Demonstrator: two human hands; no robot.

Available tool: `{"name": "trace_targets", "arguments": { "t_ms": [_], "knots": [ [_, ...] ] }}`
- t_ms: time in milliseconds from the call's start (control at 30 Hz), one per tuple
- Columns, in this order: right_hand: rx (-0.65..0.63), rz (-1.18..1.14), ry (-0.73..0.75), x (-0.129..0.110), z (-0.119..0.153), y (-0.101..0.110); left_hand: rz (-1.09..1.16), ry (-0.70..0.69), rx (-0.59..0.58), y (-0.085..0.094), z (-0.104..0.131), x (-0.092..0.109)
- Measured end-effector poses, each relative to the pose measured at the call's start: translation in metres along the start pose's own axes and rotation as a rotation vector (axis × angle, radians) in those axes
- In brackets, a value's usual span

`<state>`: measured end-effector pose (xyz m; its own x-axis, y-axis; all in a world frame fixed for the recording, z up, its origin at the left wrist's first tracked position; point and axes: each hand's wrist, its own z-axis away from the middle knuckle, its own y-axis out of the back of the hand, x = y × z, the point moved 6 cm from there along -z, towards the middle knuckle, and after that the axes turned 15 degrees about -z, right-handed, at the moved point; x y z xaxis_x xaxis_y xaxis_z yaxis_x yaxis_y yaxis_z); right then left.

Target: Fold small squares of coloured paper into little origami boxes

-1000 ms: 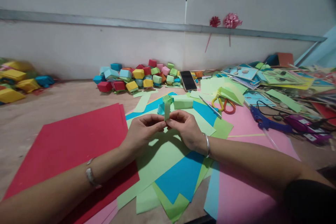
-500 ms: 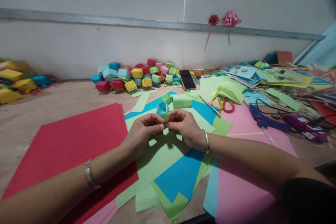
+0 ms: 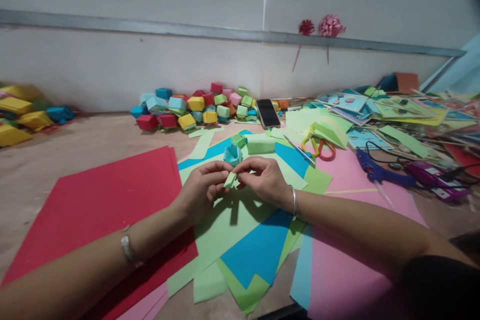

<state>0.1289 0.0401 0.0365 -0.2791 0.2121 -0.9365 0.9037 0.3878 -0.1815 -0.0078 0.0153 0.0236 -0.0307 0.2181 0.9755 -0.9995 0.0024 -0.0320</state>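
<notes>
Between my two hands is a small folded piece of light green paper (image 3: 230, 180), held up above the green sheets. My left hand (image 3: 200, 187) pinches it from the left with thumb and fingers. From the right, my right hand (image 3: 262, 180) closes its fingertips on the same piece; part of the paper is hidden behind them. Just beyond my fingertips stands a small open blue paper box (image 3: 233, 155). A little green paper box (image 3: 238, 140) sits behind it, beside a folded light green strip (image 3: 260, 144).
Red sheets (image 3: 112, 210) lie at left, pink paper (image 3: 348, 260) at right. Scissors (image 3: 318, 149), a pen (image 3: 299, 150) and a blue glue gun (image 3: 382, 172) are to the right. Behind are a phone (image 3: 267, 113) and a pile of coloured paper boxes (image 3: 195, 105).
The green paper piece has turned and tilted between my fingers and come slightly nearer, showing more of its folded face. My right fingers have shifted over its top. Both hands still hold it.
</notes>
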Motion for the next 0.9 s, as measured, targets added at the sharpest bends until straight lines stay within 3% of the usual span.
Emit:
{"name": "trace_targets", "arguments": {
  "t_ms": [200, 433, 733, 900],
  "knots": [
    [-0.025, 0.157, 0.142, -0.007, 0.003, 0.0, -0.107, -0.069, -0.011, 0.001, -0.001, 0.0],
    [-0.004, 0.229, 0.172, -0.01, 0.005, 0.0, -0.288, -0.235, 0.029, 0.0, 0.003, 0.012],
    [-0.002, 0.174, 0.201, -0.012, 0.007, -0.002, -0.278, -0.165, 0.067, 0.0, 0.007, 0.013],
    [-0.138, 0.405, 0.423, -0.017, 0.01, -0.006, -0.218, -0.112, 0.095, 0.005, 0.001, 0.007]
  ]
}}
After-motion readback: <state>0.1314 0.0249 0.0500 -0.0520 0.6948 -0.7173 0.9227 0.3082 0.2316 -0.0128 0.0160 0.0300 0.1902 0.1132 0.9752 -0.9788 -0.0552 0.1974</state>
